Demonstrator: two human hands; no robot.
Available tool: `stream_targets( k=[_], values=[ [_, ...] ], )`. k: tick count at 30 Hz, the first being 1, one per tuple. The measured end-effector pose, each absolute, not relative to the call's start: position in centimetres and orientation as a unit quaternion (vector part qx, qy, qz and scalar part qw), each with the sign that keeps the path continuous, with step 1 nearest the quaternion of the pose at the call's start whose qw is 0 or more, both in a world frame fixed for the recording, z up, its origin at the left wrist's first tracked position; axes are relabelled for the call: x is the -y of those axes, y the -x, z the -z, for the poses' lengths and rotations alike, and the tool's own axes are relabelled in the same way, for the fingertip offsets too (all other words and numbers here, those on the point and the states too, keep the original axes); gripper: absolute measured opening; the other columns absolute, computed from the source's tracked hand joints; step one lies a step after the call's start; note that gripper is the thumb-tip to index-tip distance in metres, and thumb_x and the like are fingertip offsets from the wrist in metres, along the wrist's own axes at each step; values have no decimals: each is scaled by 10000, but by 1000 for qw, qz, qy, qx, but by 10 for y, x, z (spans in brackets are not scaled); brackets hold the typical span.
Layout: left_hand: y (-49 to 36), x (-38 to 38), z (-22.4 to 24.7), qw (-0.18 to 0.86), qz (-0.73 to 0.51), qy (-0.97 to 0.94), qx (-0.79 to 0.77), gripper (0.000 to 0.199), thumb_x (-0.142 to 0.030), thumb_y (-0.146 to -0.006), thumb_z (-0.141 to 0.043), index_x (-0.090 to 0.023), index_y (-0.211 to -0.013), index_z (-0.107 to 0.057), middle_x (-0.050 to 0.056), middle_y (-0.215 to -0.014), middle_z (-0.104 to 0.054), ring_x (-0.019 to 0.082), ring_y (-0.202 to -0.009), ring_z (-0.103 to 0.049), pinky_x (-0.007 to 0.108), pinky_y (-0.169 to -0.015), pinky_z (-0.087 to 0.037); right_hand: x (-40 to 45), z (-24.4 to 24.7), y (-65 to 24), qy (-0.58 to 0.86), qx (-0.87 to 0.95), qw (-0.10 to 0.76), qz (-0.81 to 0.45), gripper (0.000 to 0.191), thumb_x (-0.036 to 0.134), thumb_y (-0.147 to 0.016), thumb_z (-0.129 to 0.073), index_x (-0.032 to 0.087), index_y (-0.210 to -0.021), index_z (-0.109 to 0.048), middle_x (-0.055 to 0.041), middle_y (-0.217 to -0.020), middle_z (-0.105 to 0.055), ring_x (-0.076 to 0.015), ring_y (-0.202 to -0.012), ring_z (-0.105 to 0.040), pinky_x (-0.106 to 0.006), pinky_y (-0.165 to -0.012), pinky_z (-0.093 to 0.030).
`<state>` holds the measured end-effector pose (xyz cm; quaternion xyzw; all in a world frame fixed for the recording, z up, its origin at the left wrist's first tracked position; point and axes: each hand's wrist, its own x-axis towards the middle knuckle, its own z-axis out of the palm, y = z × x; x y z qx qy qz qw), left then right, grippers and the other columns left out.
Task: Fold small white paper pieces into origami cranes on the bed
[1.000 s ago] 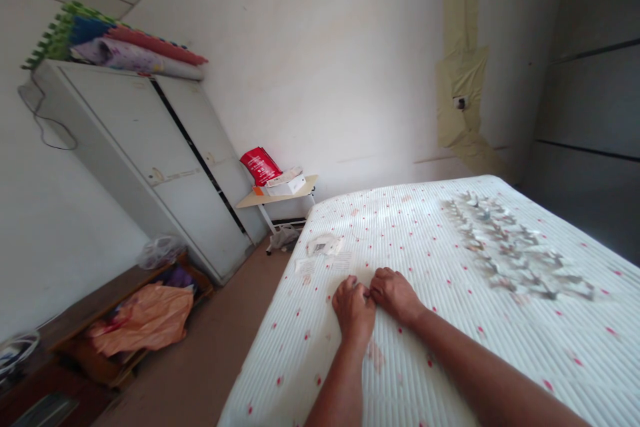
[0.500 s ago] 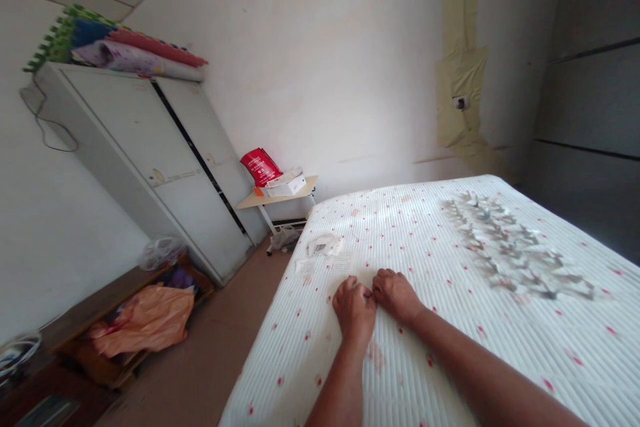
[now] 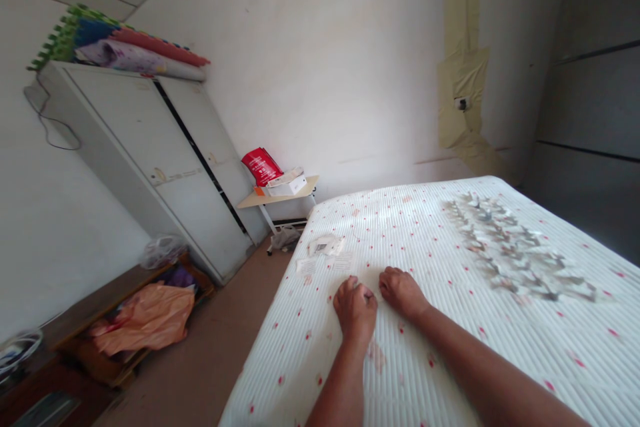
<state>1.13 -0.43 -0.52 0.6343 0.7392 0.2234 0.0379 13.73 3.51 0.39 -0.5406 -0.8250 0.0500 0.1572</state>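
Left hand (image 3: pixel 356 308) and right hand (image 3: pixel 403 292) at lower centre, just apart, fingers curled; can't tell if either grips anything. Mattress (image 3: pixel 300 327) under them, lower centre to right: probably soft-topped, heavy; grab an edge. Pieces (image 3: pixel 530 237) at right look light, crushable; pinch ends.

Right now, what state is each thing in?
Left hand: fingers curled, contents hidden
Right hand: fingers curled, contents hidden
Mattress: lying flat
Small pieces: laid out in rows
Packet: lying loose
Red bag: leaning
Orange bag: crumpled
Purple-patterned mat: rolled up
Cabinet: doors appear closed
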Motion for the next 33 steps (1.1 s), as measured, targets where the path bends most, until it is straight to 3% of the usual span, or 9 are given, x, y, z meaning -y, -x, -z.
stream_targets(
  k=[16, 28, 33],
  values=[
    [-9, 5, 7, 53, -218, -633, -741, 126, -152, -712, -582, -263, -753, -626, -42, -1243, -492, 158, -1196, -366, 330, -988, -241, -40, -8, -150, 571, 804, 149, -70, 202, 130, -778, -423, 163, -752, -620, -58, -820, -618, -149, -781, -570, -232, -677, -351],
    [-9, 8, 4, 31, -257, -625, -736, 136, -120, -711, -528, -224, -723, -615, 8, -1152, -547, 171, -1134, -430, 301, -970, -279, -40, -10, -151, 573, 804, 145, -66, 225, 123, -773, -409, 156, -750, -630, -69, -822, -628, -152, -755, -580, -229, -639, -352],
    [-8, 8, 6, 24, -297, -646, -703, 249, -21, -644, -486, -207, -774, -589, 24, -1065, -574, 175, -1099, -445, 316, -950, -305, -41, -9, -150, 573, 805, 142, -66, 202, 131, -768, -428, 157, -761, -628, -70, -828, -626, -152, -756, -576, -228, -640, -346]
  ],
)
